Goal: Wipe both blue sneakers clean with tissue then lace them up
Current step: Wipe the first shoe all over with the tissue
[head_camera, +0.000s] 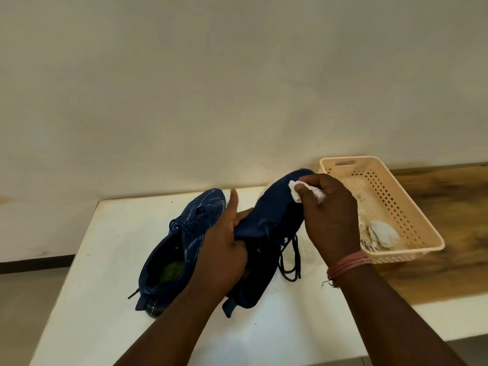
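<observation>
A white rectangular counter point(105, 299) stands against a pale wall. At its left lies a dark blue knit sneaker with pale streaks point(182, 241), sole down, laces threaded, its toe pointing away and slightly right — no hand touches it. Just to its right, the left hand point(224, 249) grips a second, plain dark blue knit sneaker point(274, 215) around the collar and tongue, fingers curled into the fabric and thumb raised, holding it tipped up with the toe pointing away and to the right. Its dark laces point(290, 262) dangle loose over the counter. The right hand point(330, 215), with pink thread bands at the wrist, pinches a crumpled white tissue point(303, 192) between thumb and fingers and presses it onto the toe end. The shoe's long axis runs from the left hand up to the right hand, so further wiping would likely travel back along it. Furthest right, a cream perforated plastic basket point(401, 204) holds more crumpled tissues.
</observation>
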